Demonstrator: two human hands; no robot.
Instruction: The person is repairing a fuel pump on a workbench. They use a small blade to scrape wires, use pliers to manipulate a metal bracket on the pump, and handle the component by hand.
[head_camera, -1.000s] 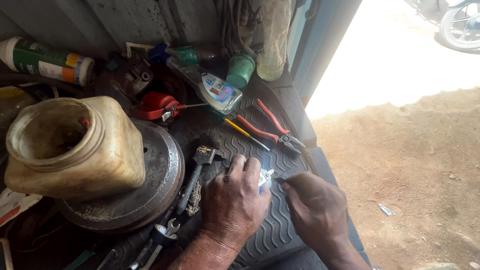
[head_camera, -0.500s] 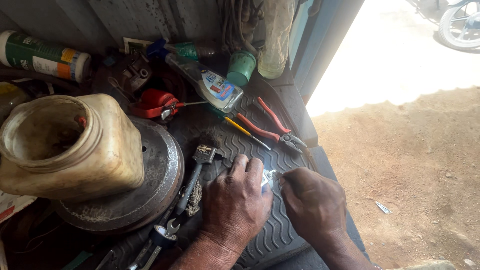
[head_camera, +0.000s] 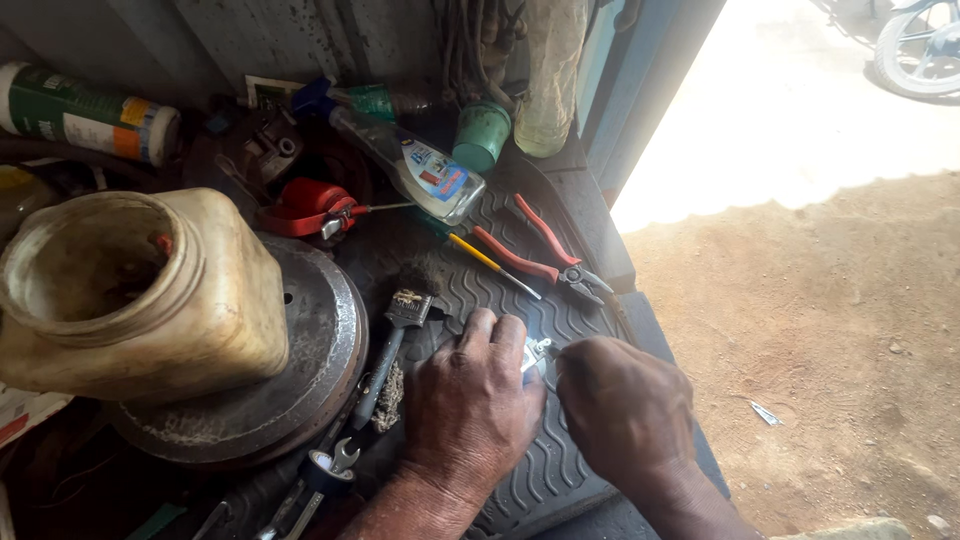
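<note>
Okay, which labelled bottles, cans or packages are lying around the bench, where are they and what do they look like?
Spray can: far left at the back, lying down, green body, orange-and-white label.
Clear bottle: back centre, on its side, blue cap, blue-red-white label.
Pale plastic jar: left, open-mouthed, yellowish, no visible label, resting on a metal disc.

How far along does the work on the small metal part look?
Done: nothing visibly finished. In hand: both hands, left hand and right hand, pinch a small shiny metal part over the black ribbed rubber mat. Left: the red-handled pliers lie untouched.
</note>
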